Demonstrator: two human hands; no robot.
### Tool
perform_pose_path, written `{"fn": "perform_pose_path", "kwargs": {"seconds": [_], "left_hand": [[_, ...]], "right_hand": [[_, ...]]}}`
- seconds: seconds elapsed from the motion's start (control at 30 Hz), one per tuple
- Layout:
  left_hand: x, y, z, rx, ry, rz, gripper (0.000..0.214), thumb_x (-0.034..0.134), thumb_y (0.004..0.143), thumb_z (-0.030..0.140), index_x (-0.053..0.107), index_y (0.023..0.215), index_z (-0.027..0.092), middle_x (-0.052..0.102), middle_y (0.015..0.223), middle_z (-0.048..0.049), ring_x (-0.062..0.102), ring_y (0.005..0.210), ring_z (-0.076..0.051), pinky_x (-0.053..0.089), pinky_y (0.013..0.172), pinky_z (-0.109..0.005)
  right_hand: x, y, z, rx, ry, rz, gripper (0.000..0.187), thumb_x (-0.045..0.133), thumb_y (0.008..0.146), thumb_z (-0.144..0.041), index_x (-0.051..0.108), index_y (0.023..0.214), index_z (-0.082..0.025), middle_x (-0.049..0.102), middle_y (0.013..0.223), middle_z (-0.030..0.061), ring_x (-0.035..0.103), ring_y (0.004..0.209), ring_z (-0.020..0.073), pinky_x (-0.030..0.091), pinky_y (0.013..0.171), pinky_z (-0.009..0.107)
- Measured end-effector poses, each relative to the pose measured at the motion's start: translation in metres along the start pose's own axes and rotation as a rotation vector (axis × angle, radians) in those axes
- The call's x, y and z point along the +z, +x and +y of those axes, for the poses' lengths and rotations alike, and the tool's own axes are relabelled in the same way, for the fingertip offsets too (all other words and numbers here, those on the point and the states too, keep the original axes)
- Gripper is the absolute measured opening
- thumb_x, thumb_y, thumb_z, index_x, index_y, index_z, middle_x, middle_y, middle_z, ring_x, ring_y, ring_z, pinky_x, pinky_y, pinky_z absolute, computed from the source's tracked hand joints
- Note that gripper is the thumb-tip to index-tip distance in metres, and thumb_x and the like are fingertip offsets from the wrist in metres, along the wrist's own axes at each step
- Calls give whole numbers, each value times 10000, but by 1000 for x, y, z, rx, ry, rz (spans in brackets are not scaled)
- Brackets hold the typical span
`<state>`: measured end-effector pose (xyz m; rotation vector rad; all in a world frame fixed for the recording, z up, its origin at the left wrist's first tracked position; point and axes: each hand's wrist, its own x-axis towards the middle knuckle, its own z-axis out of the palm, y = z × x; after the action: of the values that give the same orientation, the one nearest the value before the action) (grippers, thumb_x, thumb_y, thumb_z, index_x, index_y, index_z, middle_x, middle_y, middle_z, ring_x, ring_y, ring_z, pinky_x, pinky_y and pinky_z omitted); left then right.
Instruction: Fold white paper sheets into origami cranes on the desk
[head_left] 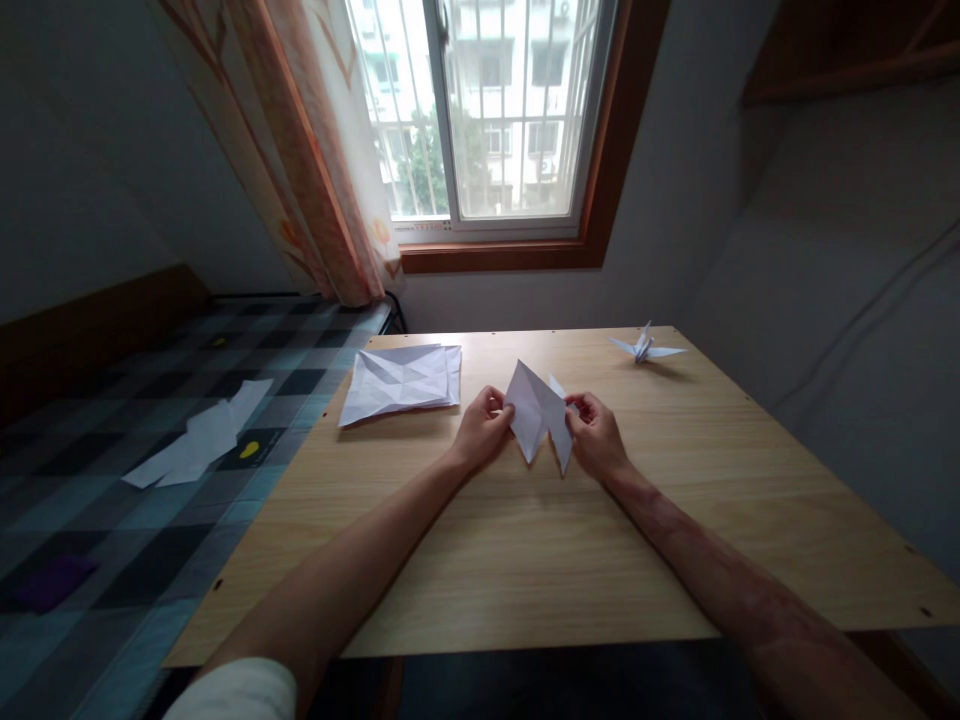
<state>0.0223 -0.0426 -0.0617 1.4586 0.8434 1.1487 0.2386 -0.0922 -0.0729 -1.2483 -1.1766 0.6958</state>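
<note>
A partly folded piece of white origami paper (531, 408) is held up between both hands over the middle of the table. Its pointed flaps hang downward, and a narrow flap stands up near the right side. My left hand (484, 425) pinches its left corner between thumb and fingers. On the other side, my right hand (596, 432) grips the right edge the same way. Beyond the right hand, a finished paper crane (645, 347) with spread wings sits near the table's far right corner. Creased white paper sheets (401, 380) lie stacked to the left of my left hand.
The wooden table (525, 570) stands below a barred window (517, 120). Left of it is a bed with a checked cover (150, 400), bearing loose white paper pieces (202, 440) and a purple item (54, 583). A patterned curtain (300, 150) hangs beside the window.
</note>
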Motion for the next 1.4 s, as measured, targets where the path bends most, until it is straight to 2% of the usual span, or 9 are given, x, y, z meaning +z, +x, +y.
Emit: {"fn": "perform_pose_path", "kwargs": {"seconds": [0.1,0.2,0.4,0.47,0.57,0.7,0.87,1.17,1.4], "left_hand": [[0,-2,3,-32,46,16,343,795,831,384,500,889,220,674,735,36,642,525,-127,443,483,-205],[-1,-3,6,-32,112,61,320,787,812,355,505,878,219,689,738,35,606,461,-107,388,434,-186],[-2,-3,5,10,194,96,263,747,802,335,568,941,203,751,873,-9,640,573,-118,438,491,-197],[-4,-2,5,38,227,86,223,723,816,327,622,958,187,750,888,-19,646,613,-125,466,529,-210],[-5,0,3,95,301,73,199,678,843,298,743,976,164,764,915,-44,678,736,-150,515,626,-228],[-6,1,2,123,354,43,241,649,863,269,817,992,156,802,947,-67,700,839,-180,543,714,-252],[-3,-2,7,113,353,-6,261,675,863,273,847,1019,154,780,873,-43,650,720,-145,505,657,-239],[-1,-5,11,124,327,-55,250,720,869,299,842,1029,151,718,822,-23,594,650,-113,466,606,-217],[-2,-4,10,158,316,-29,234,677,874,267,831,1013,158,733,859,-32,609,706,-123,465,630,-218]], "right_hand": [[-2,-4,-12,-239,-207,112,229,695,864,-288,685,1089,-249,679,1137,111,619,1012,311,548,907,479],[-5,-9,-27,-494,-280,109,296,589,925,-171,670,1193,-267,681,1244,116,599,1238,334,465,1124,555],[-5,-19,-46,-819,-422,-231,301,619,973,-168,701,1243,-276,746,1301,72,643,1256,292,446,1177,520],[-3,-21,-48,-793,-525,-317,264,633,985,-206,729,1219,-283,760,1294,53,633,1294,289,342,1275,532],[-1,-20,-45,-660,-676,-294,118,666,1010,-325,755,1056,-262,776,1148,57,656,1208,295,252,1316,540],[-4,-15,-36,-569,-827,-208,213,728,977,-443,724,1003,-231,744,1045,87,647,1099,317,329,1251,521],[-2,-14,-28,-523,-930,-159,415,779,910,-583,691,1046,-201,736,1054,123,623,1051,341,386,1159,509],[2,-14,-29,-473,-1086,-161,191,703,902,-331,702,1015,-177,731,1037,147,612,1029,334,411,1045,453],[-5,-15,-39,-470,-1047,-76,159,622,996,-308,723,993,-185,766,1040,125,629,1022,306,391,1048,428]]}}
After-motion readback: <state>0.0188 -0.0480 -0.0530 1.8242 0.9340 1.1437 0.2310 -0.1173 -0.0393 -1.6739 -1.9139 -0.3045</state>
